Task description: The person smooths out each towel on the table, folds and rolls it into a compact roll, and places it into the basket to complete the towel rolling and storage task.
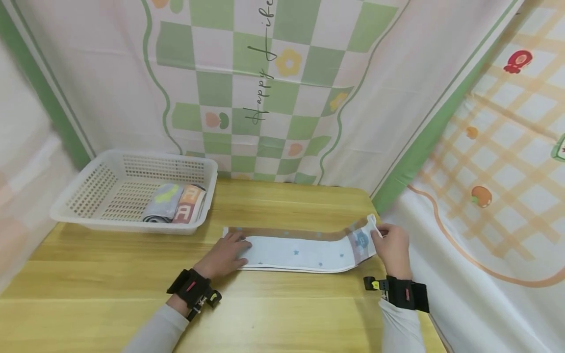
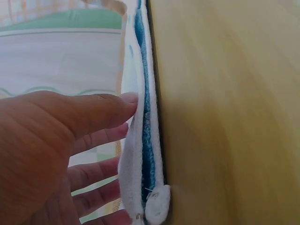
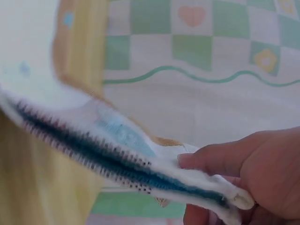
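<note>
A white towel with small blue stars and a brown border lies folded into a long strip on the table. Its right end, with a blue figure on it, is lifted off the tabletop. There my right hand pinches the end between thumb and fingers; in the right wrist view the thumb lies over the towel's layered edge. My left hand rests on the strip's left end with its fingers spread. In the left wrist view that thumb touches the towel's side, where a blue inner layer shows.
A white plastic basket stands at the back left of the wooden table. Inside it sit a rolled grey cloth and an orange-red cloth with letters. Patterned curtains hang behind and to the right.
</note>
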A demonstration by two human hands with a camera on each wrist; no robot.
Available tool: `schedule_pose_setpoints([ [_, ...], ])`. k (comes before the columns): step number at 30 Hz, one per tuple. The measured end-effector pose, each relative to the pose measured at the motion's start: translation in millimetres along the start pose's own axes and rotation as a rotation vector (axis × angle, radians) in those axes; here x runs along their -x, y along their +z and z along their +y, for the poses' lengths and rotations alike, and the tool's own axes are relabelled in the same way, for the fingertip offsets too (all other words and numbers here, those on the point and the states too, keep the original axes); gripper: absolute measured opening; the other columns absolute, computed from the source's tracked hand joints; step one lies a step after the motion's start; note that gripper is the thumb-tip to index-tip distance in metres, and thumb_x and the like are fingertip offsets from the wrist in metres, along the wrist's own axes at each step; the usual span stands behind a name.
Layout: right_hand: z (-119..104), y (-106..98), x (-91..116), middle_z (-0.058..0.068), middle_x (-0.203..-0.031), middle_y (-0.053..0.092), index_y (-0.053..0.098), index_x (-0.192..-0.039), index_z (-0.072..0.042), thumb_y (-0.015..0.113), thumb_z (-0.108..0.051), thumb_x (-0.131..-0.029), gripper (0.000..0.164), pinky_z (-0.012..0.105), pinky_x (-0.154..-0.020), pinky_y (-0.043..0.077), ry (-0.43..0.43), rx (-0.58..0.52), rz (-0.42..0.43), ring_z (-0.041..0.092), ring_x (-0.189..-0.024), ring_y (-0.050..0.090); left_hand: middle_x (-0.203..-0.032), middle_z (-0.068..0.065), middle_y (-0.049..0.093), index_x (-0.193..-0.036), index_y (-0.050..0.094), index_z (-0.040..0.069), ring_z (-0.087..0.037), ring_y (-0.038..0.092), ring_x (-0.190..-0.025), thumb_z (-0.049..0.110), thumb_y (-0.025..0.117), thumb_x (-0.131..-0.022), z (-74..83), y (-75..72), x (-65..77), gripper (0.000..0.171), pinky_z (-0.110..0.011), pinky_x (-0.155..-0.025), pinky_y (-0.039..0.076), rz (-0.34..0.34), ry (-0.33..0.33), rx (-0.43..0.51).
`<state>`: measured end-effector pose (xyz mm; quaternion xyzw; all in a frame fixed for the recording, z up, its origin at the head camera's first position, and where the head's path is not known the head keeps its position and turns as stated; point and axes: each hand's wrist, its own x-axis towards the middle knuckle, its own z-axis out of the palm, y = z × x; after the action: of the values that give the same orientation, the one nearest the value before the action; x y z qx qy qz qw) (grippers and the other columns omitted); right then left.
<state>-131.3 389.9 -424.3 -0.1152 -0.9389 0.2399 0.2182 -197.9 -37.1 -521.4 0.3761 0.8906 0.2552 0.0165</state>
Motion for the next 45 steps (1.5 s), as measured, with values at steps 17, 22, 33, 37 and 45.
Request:
schedule_pose_setpoints([
  [17, -88, 23, -13, 0.019, -0.080, 0.071, 0.075, -0.095, 0.006, 0.068, -0.006, -0.091, 0.015, 0.024, -0.055, 0.046, -0.105, -0.141, 0.068, 0.028, -0.068, 0.064, -0.127, -0.022, 0.060, -0.121, 0.070, 0.001, -0.042, 0.050, -0.126, 0.020, 0.065, -0.098, 16.4, 21.1, -29.1, 0.030, -0.057, -0.102, 0.045, -0.009, 0.034, 0.131],
  [22, -114, 38, -6, 0.014, -0.079, 0.069, 0.075, -0.092, 0.002, 0.069, -0.008, -0.090, 0.012, 0.025, -0.051, 0.048, -0.123, -0.207, 0.012, 0.022, -0.064, 0.061, -0.129, -0.023, 0.061, -0.119, 0.071, -0.002, -0.041, 0.052, -0.126, 0.019, 0.059, -0.102, 20.9, 18.6, -33.2, 0.029, -0.057, -0.105, 0.044, 0.011, 0.012, 0.231],
  [33, -158, 86, 24, 0.002, -0.075, 0.067, 0.076, -0.094, -0.006, 0.071, -0.011, -0.091, 0.007, 0.028, -0.045, 0.047, -0.154, -0.269, -0.213, 0.013, -0.054, 0.057, -0.112, -0.015, 0.070, -0.130, 0.065, 0.001, -0.021, 0.065, -0.100, 0.038, 0.037, -0.111, 42.0, 8.8, -50.3, 0.050, -0.037, -0.084, 0.055, 0.146, -0.032, 0.556],
  [37, -163, 110, 38, -0.001, -0.074, 0.067, 0.077, -0.093, -0.007, 0.074, -0.009, -0.090, 0.005, 0.023, -0.052, 0.048, -0.252, -0.268, -0.282, 0.008, -0.061, 0.057, -0.085, -0.007, 0.068, -0.116, 0.070, 0.008, -0.016, 0.060, -0.073, 0.039, 0.038, -0.111, 47.5, 8.8, -52.7, 0.044, -0.026, -0.065, 0.048, 0.208, -0.051, 0.614],
  [45, -148, 134, 53, 0.008, -0.098, 0.072, 0.071, -0.116, 0.000, 0.073, 0.000, -0.088, 0.029, 0.027, -0.069, 0.059, -0.433, -0.414, -0.482, 0.014, -0.081, 0.068, -0.067, 0.004, 0.059, -0.095, 0.071, 0.007, -0.005, 0.048, -0.055, 0.018, 0.058, -0.104, 41.4, 22.0, -47.0, 0.019, -0.019, -0.051, 0.039, 0.294, -0.114, 0.649],
])
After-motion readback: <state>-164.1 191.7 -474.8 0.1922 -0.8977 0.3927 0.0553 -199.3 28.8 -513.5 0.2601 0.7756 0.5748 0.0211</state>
